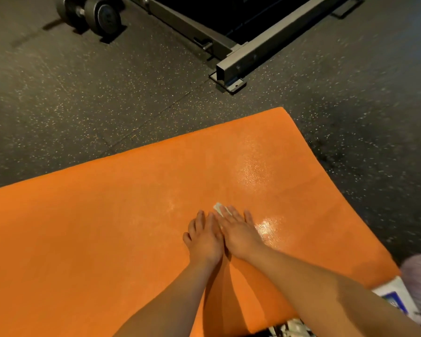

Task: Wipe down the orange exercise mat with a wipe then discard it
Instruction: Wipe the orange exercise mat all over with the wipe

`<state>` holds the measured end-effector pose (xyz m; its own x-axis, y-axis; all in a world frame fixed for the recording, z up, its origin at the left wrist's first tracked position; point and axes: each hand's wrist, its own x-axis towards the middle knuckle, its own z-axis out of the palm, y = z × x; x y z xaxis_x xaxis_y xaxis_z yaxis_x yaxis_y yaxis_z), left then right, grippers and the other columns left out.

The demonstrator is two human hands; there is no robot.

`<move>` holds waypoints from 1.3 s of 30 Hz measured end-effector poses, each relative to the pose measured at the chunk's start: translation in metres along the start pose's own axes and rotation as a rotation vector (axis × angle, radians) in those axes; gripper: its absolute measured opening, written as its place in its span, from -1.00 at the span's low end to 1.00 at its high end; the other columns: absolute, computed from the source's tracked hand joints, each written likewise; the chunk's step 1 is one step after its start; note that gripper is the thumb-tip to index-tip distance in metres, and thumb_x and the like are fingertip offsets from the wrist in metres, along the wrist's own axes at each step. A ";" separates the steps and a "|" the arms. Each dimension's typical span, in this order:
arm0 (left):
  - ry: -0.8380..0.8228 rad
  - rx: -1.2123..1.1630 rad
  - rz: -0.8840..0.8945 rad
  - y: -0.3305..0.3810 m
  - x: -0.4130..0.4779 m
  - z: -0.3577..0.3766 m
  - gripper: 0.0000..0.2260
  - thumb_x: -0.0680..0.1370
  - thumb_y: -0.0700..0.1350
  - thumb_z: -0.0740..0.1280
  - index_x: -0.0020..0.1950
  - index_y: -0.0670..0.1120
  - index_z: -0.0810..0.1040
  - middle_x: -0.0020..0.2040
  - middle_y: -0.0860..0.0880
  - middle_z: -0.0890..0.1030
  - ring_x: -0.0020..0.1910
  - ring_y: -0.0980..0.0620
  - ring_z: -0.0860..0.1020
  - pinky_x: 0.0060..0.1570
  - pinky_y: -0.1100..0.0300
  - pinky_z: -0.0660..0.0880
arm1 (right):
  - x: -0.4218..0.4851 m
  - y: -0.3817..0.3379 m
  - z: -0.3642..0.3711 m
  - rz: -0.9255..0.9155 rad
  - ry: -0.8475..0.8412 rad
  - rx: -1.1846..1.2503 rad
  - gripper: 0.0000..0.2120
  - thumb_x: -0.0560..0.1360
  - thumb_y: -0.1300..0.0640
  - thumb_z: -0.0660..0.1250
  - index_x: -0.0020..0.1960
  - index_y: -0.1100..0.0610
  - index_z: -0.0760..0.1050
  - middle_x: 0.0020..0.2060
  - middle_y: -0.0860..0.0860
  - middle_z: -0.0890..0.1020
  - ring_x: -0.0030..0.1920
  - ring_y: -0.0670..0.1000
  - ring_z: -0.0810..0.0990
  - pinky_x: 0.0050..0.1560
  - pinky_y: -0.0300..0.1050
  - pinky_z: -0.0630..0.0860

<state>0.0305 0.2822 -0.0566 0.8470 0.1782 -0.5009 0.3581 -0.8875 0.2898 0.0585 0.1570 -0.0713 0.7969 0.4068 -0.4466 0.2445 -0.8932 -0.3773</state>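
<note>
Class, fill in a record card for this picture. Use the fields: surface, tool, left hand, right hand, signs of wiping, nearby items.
surface: orange mat lying on the dark speckled floor
tool: white wipe, mostly hidden, its corner peeking out at the fingertips
left hand: left hand flat on the mat, fingers straight, touching the right hand
right hand: right hand flat, fingers straight, pressing on the wipe
signs of wiping: wet sheen beyond and beside the hands
nearby items: dumbbells, metal frame, white and blue packet at the mat's near right corner
</note>
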 end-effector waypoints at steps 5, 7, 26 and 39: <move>0.023 0.035 -0.027 -0.003 -0.055 0.016 -0.54 0.67 0.12 0.10 0.58 0.19 0.18 0.62 0.07 0.09 0.49 -0.10 0.19 0.36 -0.05 0.18 | -0.057 0.020 0.009 -0.049 -0.070 -0.058 -0.48 0.72 0.03 -0.07 0.65 -0.16 -0.08 0.64 -0.18 -0.08 0.63 -0.05 -0.21 0.57 0.25 -0.23; 0.021 0.038 -0.011 -0.002 -0.070 0.021 -0.55 0.67 0.11 0.11 0.58 0.18 0.20 0.61 0.06 0.12 0.49 -0.09 0.20 0.36 -0.05 0.19 | -0.067 0.028 0.004 0.063 -0.042 -0.056 -0.47 0.72 0.06 -0.06 0.66 -0.14 -0.08 0.64 -0.16 -0.11 0.62 -0.03 -0.24 0.57 0.25 -0.28; -0.095 -0.010 0.275 0.039 -0.165 0.054 -0.52 0.63 0.20 0.13 0.55 0.19 0.23 0.60 0.08 0.13 0.53 -0.10 0.08 0.46 -0.15 0.04 | -0.184 0.046 -0.003 0.444 -0.032 0.013 -0.45 0.71 0.07 -0.01 0.66 -0.06 -0.06 0.65 -0.08 -0.11 0.63 0.00 -0.18 0.58 0.24 -0.17; 0.001 0.087 0.359 0.044 -0.182 0.060 -0.49 0.59 0.29 0.20 0.51 0.18 0.27 0.59 0.06 0.21 0.45 -0.14 0.19 0.38 -0.07 0.12 | -0.222 0.054 -0.005 0.449 -0.027 0.032 -0.35 0.65 0.18 0.10 0.67 -0.02 -0.07 0.65 -0.04 -0.12 0.64 0.06 -0.16 0.57 0.27 -0.14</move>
<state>-0.1317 0.1854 -0.0012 0.9131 -0.1503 -0.3791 0.0038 -0.9264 0.3766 -0.1026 0.0169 0.0115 0.8055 -0.0142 -0.5924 -0.1395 -0.9762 -0.1663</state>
